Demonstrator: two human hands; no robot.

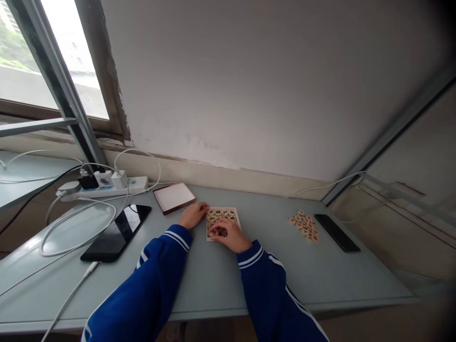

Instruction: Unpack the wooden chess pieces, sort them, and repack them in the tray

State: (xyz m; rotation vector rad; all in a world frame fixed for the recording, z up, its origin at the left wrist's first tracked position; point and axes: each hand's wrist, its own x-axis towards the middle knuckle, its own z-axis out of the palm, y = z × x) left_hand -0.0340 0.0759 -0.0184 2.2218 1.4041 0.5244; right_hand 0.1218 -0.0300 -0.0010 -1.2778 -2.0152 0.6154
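As left hand (194, 215) touches the game tray (221, 209), right hand (230, 233) curls atop.

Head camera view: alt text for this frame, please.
The left hand touches the edge of a cream board of round Chinese chess pieces on a grey table, while the right hand rests on the pieces. More pieces lie to the right, beside a phone.

On your left: power strip (133, 185) with plugged-in chargers (119, 179), white charging cable (70, 295), black smartphone (117, 232), window (53, 57). Far right of the desk, dark slab (337, 232), probably a second phone.
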